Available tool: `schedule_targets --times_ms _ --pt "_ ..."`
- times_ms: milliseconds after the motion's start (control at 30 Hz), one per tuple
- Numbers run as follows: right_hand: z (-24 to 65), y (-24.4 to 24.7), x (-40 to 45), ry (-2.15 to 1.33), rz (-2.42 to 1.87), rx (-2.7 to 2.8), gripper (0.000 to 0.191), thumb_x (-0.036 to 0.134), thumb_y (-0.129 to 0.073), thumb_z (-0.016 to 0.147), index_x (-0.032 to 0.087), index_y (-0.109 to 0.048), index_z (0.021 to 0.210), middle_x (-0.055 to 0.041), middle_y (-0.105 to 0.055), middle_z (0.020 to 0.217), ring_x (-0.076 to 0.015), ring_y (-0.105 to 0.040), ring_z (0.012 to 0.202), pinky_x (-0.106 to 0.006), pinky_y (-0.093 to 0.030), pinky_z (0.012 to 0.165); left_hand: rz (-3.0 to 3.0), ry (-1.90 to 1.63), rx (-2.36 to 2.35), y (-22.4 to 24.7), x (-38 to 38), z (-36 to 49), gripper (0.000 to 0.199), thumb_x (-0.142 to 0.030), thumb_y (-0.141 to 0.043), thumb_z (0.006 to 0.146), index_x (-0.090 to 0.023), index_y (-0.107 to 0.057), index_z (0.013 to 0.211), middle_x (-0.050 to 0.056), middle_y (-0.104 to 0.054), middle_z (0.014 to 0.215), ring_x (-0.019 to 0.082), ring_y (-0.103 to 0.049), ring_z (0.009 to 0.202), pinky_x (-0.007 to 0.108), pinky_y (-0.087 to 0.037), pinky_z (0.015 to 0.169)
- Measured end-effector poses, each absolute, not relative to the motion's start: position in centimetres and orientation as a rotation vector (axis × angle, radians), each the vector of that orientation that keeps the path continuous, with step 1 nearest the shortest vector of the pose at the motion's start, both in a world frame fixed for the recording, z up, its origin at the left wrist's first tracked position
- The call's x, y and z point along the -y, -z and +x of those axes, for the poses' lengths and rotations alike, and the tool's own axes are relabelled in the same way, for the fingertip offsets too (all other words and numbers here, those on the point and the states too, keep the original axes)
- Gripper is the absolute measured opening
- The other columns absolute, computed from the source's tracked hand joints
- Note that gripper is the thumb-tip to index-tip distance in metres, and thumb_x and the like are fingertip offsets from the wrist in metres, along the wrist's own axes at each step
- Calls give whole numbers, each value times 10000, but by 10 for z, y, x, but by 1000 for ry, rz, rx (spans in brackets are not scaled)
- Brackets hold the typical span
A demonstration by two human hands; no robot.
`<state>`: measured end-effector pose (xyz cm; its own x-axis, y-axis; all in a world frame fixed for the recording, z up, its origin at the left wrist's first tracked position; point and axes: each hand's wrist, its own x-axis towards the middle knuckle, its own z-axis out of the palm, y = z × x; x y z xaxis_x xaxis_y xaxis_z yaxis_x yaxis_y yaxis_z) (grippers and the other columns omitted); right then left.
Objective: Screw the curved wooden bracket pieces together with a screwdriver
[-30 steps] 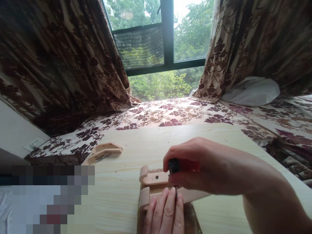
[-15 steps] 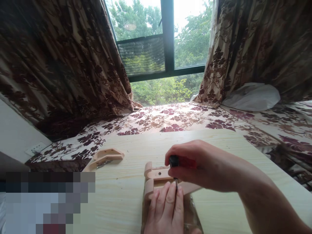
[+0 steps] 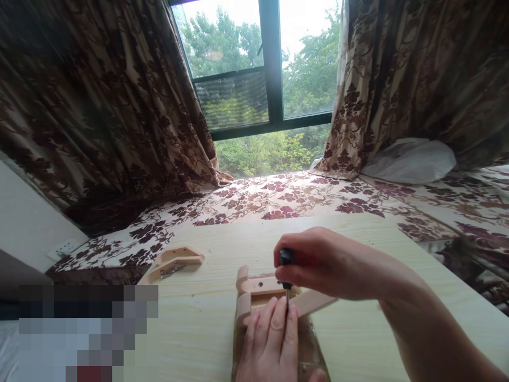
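A screwdriver [image 3: 286,260] with a black-ended handle stands nearly upright, my right hand [image 3: 310,260] closed around its handle. Its metal shaft reaches down between the fingertips of my left hand [image 3: 270,339], and the tip is hidden there. My left hand lies flat, fingers stretched out, on a light wooden assembly [image 3: 262,286] with rounded ends and a screw hole. A wooden bar [image 3: 316,303] slants out to the right beneath my right hand. Under the assembly is a brown block [image 3: 312,345] that looks wrapped in clear plastic.
On the left of the pale wooden table [image 3: 199,329] lies another wooden piece [image 3: 183,257], with small metal parts [image 3: 172,272] beside it. Beyond the table are a flower-patterned cloth [image 3: 246,199], curtains, a window and a white plastic bag [image 3: 411,161]. A blurred patch covers the lower left.
My right hand has turned slightly around the screwdriver handle, and more of the shaft's upper part shows. The left hand stays on the wooden assembly. The view has shifted a little.
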<state>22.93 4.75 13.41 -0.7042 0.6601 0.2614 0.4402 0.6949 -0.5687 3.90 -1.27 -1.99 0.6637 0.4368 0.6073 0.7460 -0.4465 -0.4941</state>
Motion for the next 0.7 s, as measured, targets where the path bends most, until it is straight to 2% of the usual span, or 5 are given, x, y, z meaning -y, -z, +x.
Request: schedule_targets --times_ms 200,500,700 --pt "233 -135 -50 -732 -821 2452 174 278 -519 881 144 -576 785 46 -461 602 -64 -364 540 -188 -295 504 -2123 593 922 14 12 44 556 -585 -394 876 -134 -598 1129 46 -658 1129 199 -576 1045 329 -403 878" --pt "227 -130 -50 -792 -814 2454 110 259 -571 831 164 -576 775 53 -487 596 -62 -377 538 -189 -281 483 -2141 654 967 13 14 45 556 -592 -356 892 -143 -597 1115 38 -664 1107 190 -557 1050 319 -388 884" --pt "225 -129 -53 -709 -888 2438 214 322 -561 846 156 -555 710 55 -438 560 -66 -351 523 -201 -267 468 -2143 673 933 10 12 45 539 -578 -344 905 -152 -611 1098 33 -676 1079 187 -556 1028 312 -365 908"
